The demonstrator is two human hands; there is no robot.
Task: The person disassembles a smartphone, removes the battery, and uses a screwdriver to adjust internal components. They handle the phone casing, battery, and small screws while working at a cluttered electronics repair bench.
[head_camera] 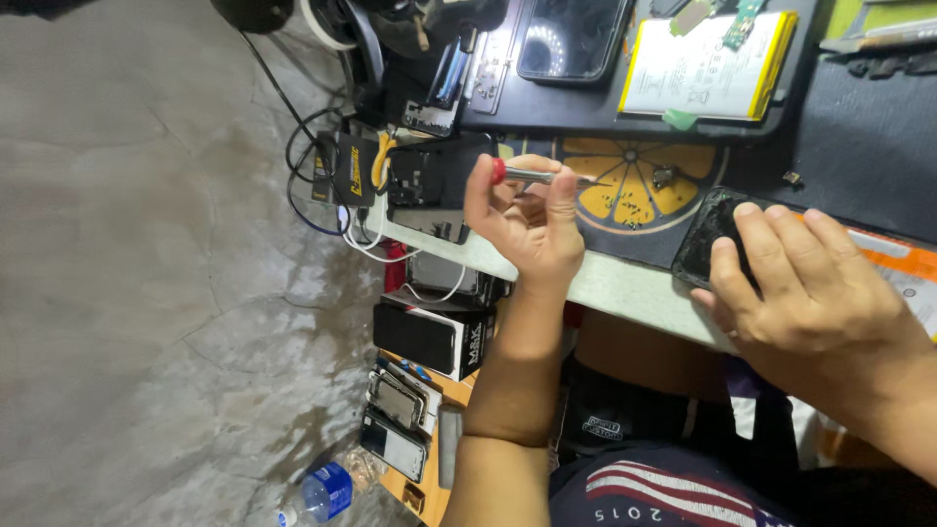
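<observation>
The left hand [527,220] is closed around a slim screwdriver [542,177] with a red cap, pinching it between thumb and fingers just above the near edge of the desk [625,283]. Its tip points toward a round yellow-and-black mat [634,190]. The right hand [800,283] lies flat with fingers spread, pressing down on a dark opened phone [708,234] at the near edge. Near the far edge lie a yellow-edged battery [703,63] and a second phone [571,39].
</observation>
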